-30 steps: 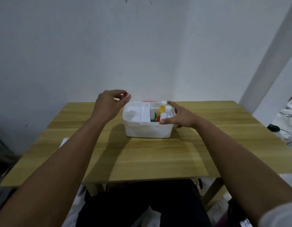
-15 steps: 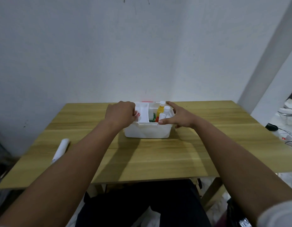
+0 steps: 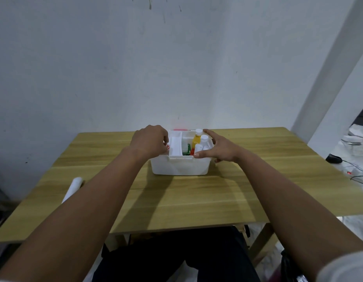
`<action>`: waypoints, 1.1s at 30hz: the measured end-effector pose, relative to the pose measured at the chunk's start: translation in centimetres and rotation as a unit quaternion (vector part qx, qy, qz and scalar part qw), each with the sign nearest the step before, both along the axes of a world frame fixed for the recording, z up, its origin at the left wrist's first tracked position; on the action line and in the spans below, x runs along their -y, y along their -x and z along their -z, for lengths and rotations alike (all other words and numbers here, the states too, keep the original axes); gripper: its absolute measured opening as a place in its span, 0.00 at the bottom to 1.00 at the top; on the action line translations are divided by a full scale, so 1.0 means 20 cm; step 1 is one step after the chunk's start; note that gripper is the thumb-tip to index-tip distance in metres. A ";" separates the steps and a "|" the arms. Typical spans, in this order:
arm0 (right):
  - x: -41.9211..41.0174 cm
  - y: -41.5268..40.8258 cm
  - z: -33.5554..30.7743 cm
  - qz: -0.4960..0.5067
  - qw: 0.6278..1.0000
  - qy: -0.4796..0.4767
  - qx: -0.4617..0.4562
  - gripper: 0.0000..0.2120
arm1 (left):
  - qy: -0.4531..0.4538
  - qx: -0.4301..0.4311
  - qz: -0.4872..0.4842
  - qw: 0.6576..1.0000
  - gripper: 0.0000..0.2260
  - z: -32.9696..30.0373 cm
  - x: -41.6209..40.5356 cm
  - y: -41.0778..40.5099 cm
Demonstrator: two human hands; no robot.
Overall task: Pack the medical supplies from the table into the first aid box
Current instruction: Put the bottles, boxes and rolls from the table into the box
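The white first aid box (image 3: 179,166) stands open at the middle of the wooden table (image 3: 196,198). A white inner tray (image 3: 175,146) lies across its left half. On the right side stand an orange bottle (image 3: 196,141) with a white cap, small white bottles (image 3: 204,138) and a green item (image 3: 186,151). My left hand (image 3: 149,142) is curled over the box's left end, fingertips down beside the tray; what they hold is hidden. My right hand (image 3: 222,150) clasps the right rim, thumb on the front edge.
A white roll (image 3: 74,186) lies on the table at the left, partly behind my left forearm. A strip of red (image 3: 179,129) shows behind the box. Off the table to the right are a black object (image 3: 334,159) and cables (image 3: 358,176). A wall stands close behind.
My left hand came down from above the box's left corner onto its left end and now curls over it. My right hand stayed on the right rim.
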State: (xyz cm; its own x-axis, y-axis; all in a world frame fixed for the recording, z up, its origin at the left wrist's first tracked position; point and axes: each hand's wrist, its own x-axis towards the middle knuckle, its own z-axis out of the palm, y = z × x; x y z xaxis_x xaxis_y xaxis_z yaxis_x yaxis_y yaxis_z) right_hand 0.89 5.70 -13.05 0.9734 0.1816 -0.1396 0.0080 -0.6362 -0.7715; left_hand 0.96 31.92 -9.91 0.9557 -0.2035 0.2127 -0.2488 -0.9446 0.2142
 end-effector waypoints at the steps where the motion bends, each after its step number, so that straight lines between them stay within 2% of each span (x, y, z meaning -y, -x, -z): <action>1: 0.00 0.00 0.00 -0.001 1.000 0.000 0.001 0.60 | -0.005 -0.003 0.001 1.000 0.05 0.00 0.00 0.00; 6: 0.00 0.00 0.00 -0.005 1.000 -0.009 0.000 0.56 | -0.038 -0.023 0.010 0.999 0.07 0.01 0.03 -0.01; 9: 0.00 0.00 0.00 0.000 1.000 -0.007 -0.004 0.59 | 0.050 -0.061 0.016 0.997 0.12 -0.01 -0.01 0.01; 12: 0.00 0.00 0.00 0.002 1.000 -0.002 -0.003 0.62 | 0.173 -0.003 -0.036 0.984 0.15 -0.04 -0.13 0.06; 15: -0.01 0.00 0.00 0.003 1.000 0.000 0.000 0.58 | 0.147 0.030 -0.129 0.980 0.15 -0.03 -0.37 0.09; 17: -0.01 0.00 0.00 0.007 1.000 -0.004 0.004 0.54 | 0.057 -0.047 -0.202 0.977 0.15 0.00 -0.58 0.10; 19: -0.01 0.00 -0.01 0.012 1.000 -0.003 0.000 0.56 | -0.012 -0.170 -0.249 0.954 0.18 0.02 -0.76 0.12; 22: -0.01 0.01 -0.01 0.017 1.000 0.001 -0.008 0.59 | -0.028 -0.339 -0.275 0.899 0.19 0.07 -0.91 0.21; 24: -0.01 0.01 -0.01 0.018 1.000 0.005 -0.012 0.62 | -0.054 -0.384 -0.282 0.878 0.16 0.13 -0.97 0.24; 29: -0.02 0.02 -0.02 0.019 1.000 0.005 -0.014 0.62 | 0.001 -0.274 -0.273 0.922 0.13 0.21 -0.97 0.20; 33: -0.02 0.03 -0.03 0.021 1.000 0.004 -0.010 0.60 | 0.197 -0.155 -0.223 0.942 0.12 0.07 -0.77 0.12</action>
State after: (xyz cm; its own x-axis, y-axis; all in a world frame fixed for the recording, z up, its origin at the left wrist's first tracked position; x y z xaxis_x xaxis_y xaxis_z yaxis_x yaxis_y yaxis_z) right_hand 0.27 6.07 -12.50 0.9771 0.1385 -0.1613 -0.0353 -0.6424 -0.7656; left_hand -1.39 47.32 -11.40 0.9562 0.2688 -0.1163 0.2861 -0.7727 0.5666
